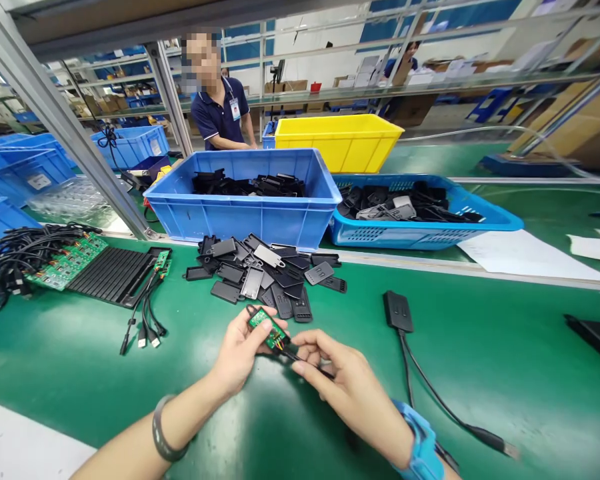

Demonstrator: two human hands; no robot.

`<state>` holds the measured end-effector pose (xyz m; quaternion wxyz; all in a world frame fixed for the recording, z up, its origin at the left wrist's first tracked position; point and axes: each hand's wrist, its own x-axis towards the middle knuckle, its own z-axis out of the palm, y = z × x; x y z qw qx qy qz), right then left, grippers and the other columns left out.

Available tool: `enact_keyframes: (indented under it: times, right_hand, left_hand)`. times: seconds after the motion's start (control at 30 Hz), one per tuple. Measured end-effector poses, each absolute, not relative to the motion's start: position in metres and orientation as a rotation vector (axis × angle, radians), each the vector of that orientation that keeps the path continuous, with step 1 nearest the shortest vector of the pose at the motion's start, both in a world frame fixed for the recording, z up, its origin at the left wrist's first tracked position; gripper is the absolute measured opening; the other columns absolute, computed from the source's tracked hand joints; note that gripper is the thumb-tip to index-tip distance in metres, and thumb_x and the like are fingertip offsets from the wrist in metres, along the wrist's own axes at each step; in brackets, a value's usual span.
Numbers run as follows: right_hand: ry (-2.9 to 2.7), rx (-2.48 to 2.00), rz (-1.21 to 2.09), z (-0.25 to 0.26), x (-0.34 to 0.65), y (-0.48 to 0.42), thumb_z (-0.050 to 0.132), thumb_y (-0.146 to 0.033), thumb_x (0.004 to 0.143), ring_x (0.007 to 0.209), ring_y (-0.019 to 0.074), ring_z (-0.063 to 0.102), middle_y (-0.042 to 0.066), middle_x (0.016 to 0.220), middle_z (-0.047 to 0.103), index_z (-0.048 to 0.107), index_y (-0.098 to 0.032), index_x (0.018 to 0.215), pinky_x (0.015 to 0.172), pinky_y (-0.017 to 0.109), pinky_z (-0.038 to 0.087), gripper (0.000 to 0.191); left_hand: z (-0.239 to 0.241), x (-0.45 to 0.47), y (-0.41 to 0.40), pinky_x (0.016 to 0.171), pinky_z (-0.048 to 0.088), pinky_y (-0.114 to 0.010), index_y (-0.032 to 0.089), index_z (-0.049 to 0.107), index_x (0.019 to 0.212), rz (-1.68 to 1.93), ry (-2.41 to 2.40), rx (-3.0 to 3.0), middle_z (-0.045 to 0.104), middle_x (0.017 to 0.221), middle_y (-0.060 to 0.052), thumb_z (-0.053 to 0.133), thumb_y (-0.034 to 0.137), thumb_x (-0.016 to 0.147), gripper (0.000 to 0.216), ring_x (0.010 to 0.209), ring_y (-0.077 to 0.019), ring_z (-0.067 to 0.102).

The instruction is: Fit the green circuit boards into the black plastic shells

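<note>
My left hand point(241, 348) is closed around a black plastic case with a green circuit board point(269, 329) lying in it, the thumb pressing on the board. Coloured wires show at the board's near end, where a black cable point(293, 356) leaves it. My right hand point(337, 370) pinches that cable between thumb and fingers, close to the case. Just beyond my hands lies a heap of loose black case halves point(280, 273). To the right rests a closed black case point(399, 311) with cables, one ending in a USB plug point(510, 451).
Circuit boards with black cables point(60, 263) lie on a ridged black tray point(111, 275) at left. Behind the heap stand a blue bin point(240, 217) and a blue basket point(425, 233) of case parts. Farther back are a yellow bin point(335, 143) and a person point(223, 113).
</note>
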<state>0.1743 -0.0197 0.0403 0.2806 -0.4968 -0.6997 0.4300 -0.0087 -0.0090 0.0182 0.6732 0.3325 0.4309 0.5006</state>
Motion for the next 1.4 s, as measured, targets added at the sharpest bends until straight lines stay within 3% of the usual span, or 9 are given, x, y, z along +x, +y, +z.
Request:
enact_keyframes:
  times: [0.1,0.2,0.33,0.57,0.73,1.1,1.23,1.33,1.4]
  right_hand:
    - [-1.956,-1.335,1.289,0.040,0.176,-0.014,0.062,-0.033,0.083,0.060,0.0117,0.055,-0.002,0.071,0.063,0.064,-0.019,0.089,0.050,0.020,0.039,0.015]
    - [-2.005,-1.256,1.414,0.035,0.177,-0.010,0.051,-0.045,0.090,0.053,0.0110,0.050,-0.001,0.058,0.059,0.064,-0.017,0.066,0.050,0.021,0.036,0.039]
    - [-1.763,-1.180,1.712,0.022,0.167,-0.013,0.051,-0.053,0.088,0.053,0.0121,0.054,0.002,0.058,0.063,0.067,-0.014,0.068,0.053,0.023,0.042,0.047]
    - [-1.850,-1.306,1.120,0.011,0.151,-0.024,0.056,-0.039,0.088,0.051,0.0104,0.046,-0.001,0.053,0.057,0.061,-0.017,0.056,0.052,0.023,0.033,0.040]
    - [-1.822,-1.233,1.240,0.009,0.152,-0.019,0.055,-0.038,0.088,0.051,0.0104,0.048,-0.001,0.054,0.059,0.061,-0.017,0.058,0.053,0.022,0.035,0.037]
    - [-1.949,-1.288,1.086,0.002,0.148,-0.012,0.057,-0.044,0.087,0.046,0.0078,0.034,-0.005,0.047,0.043,0.050,-0.017,0.050,0.046,0.023,0.025,0.047]
    - [-2.092,-1.013,0.936,0.002,0.158,0.001,0.056,-0.045,0.090,0.062,0.0130,0.051,0.000,0.068,0.059,0.063,-0.018,0.071,0.057,0.024,0.040,0.034]
    - [-2.129,-1.225,0.489,-0.001,0.172,0.016,0.056,-0.034,0.091,0.091,0.0235,0.057,0.010,0.098,0.063,0.065,-0.019,0.105,0.076,0.034,0.048,0.023]
    - [-2.162,-1.353,0.258,-0.005,0.180,0.026,0.054,-0.028,0.091,0.100,0.0280,0.055,0.013,0.107,0.061,0.061,-0.020,0.114,0.083,0.040,0.049,0.026]
  left_hand:
    - [0.013,-0.008,-0.008,0.067,0.053,-0.028,0.015,0.056,0.103,1.096,1.025,0.829,0.072,0.091,-0.010,0.067,0.039,0.082,0.034,0.076,-0.0185,0.068]
    - [0.014,-0.006,-0.010,0.072,0.054,-0.031,0.014,0.056,0.098,1.087,1.027,0.933,0.072,0.086,-0.009,0.068,0.041,0.081,0.034,0.074,-0.0188,0.068]
    - [0.018,-0.004,-0.014,0.076,0.053,-0.031,0.016,0.058,0.097,1.129,1.093,1.113,0.072,0.085,-0.008,0.064,0.041,0.083,0.029,0.079,-0.0190,0.068]
    - [0.013,-0.005,-0.009,0.077,0.053,-0.034,0.016,0.053,0.101,1.169,1.046,0.986,0.072,0.086,-0.007,0.066,0.042,0.081,0.035,0.076,-0.0187,0.069]
    - [0.010,-0.008,-0.008,0.065,0.053,-0.029,0.015,0.052,0.106,1.084,1.010,0.828,0.072,0.087,-0.008,0.068,0.042,0.080,0.041,0.073,-0.0189,0.069]
    - [0.028,-0.006,-0.019,0.079,0.051,-0.031,0.017,0.054,0.103,1.188,1.090,1.017,0.074,0.090,-0.008,0.067,0.038,0.081,0.033,0.081,-0.0187,0.068]
    - [0.027,-0.010,-0.011,0.065,0.050,-0.026,0.016,0.057,0.100,1.134,1.032,0.702,0.072,0.077,-0.004,0.073,0.038,0.076,0.037,0.068,-0.0153,0.066]
    - [0.022,-0.014,-0.003,0.053,0.046,-0.020,0.016,0.059,0.099,1.121,1.075,0.503,0.066,0.070,0.000,0.072,0.038,0.075,0.036,0.060,-0.0116,0.062]
    - [0.020,-0.015,-0.001,0.048,0.043,-0.019,0.016,0.058,0.103,1.085,1.080,0.467,0.063,0.071,0.000,0.070,0.040,0.077,0.037,0.058,-0.0107,0.060]
